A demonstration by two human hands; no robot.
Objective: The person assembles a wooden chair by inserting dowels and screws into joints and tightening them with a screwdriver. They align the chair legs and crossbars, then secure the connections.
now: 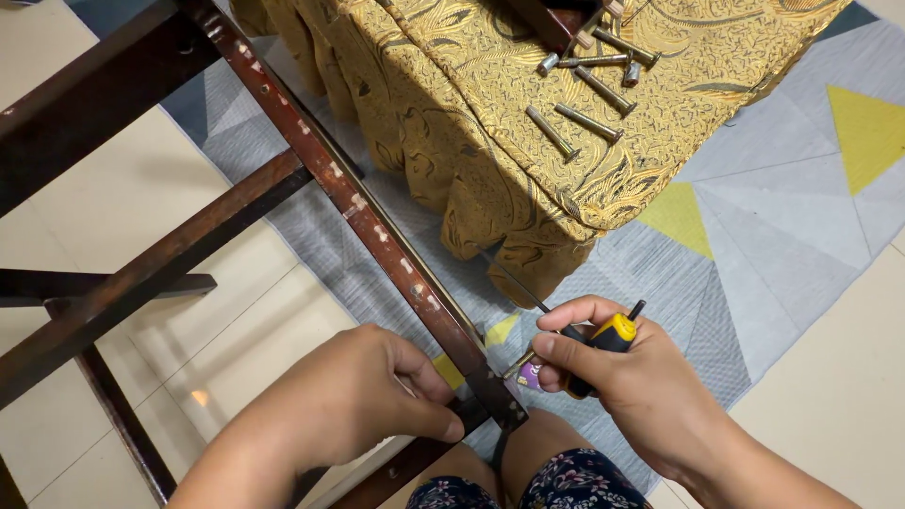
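Note:
A dark brown wooden frame point(283, 132) lies tilted across the floor, its long rail running from upper left down to a corner near my knees. My left hand point(353, 396) grips that lower corner of the frame, thumb pressed on the wood. My right hand point(632, 377) holds a screwdriver with a yellow and black handle point(603, 341), its tip pointing left toward the end of the rail. A thin black rod point(514, 281) slants up from behind my right fingers.
Several long metal bolts point(584, 121) lie on a seat covered in gold patterned cloth point(443, 123) at the top. A grey rug with yellow triangles point(782, 217) covers pale floor tiles point(236, 330). More dark rails point(141, 273) of the frame cross at the left.

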